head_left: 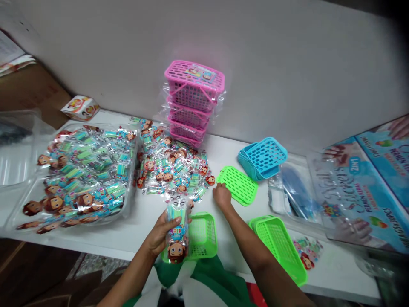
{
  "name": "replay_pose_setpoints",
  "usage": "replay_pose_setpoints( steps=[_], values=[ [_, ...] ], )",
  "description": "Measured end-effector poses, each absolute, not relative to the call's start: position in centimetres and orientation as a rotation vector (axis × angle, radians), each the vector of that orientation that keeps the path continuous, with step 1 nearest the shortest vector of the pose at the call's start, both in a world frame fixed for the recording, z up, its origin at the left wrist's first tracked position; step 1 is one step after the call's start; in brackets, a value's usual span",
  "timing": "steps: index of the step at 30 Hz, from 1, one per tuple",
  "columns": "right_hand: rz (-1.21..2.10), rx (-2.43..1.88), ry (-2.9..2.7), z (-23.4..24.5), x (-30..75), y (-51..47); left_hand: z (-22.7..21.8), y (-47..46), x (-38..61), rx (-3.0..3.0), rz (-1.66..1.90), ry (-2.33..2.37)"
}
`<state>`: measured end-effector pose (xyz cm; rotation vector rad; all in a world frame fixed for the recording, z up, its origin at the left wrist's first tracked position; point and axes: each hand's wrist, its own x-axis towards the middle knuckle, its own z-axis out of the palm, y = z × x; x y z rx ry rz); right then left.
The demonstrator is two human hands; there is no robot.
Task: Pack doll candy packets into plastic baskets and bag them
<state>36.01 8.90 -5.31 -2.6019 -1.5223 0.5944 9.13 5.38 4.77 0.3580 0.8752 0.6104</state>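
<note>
My left hand point(162, 233) is closed around a clear packet of green candy sticks point(177, 226), printed with a cartoon girl's head at its lower end. The packet hangs over the left part of an open green basket point(204, 234) at the table's front edge. My right hand point(222, 196) has its fingers curled down at the left edge of a flat green perforated lid point(239, 186). What those fingers hold, if anything, is hidden. Just left of them lies a pile of similar packets point(172, 166).
A large clear bin point(132, 187) full of packets stands at left. Wrapped pink baskets point(194, 91) are stacked behind the pile. Blue lids point(265, 155), nested green baskets point(279, 249) and a clear container point(300, 192) are at right, beside a printed sticker box point(361, 187).
</note>
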Motion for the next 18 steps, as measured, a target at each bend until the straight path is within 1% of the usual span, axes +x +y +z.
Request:
replay_pose_setpoints(
  steps=[4,9,14,18],
  values=[
    [0.451,-2.739,-1.568,-6.8,36.3,6.7,4.6,5.5,9.1,0.316,0.548,0.857],
    [0.48,-2.672,-1.568,-6.7,37.7,6.4,4.7,5.0,9.6,0.308,0.5,0.774],
    [0.899,-2.19,-1.023,-4.7,38.2,5.3,4.7,4.5,10.0,0.298,0.556,0.74],
    [1.165,-1.779,-0.753,-1.8,38.3,3.6,5.0,4.5,10.2,0.336,0.568,0.749]
  ],
)
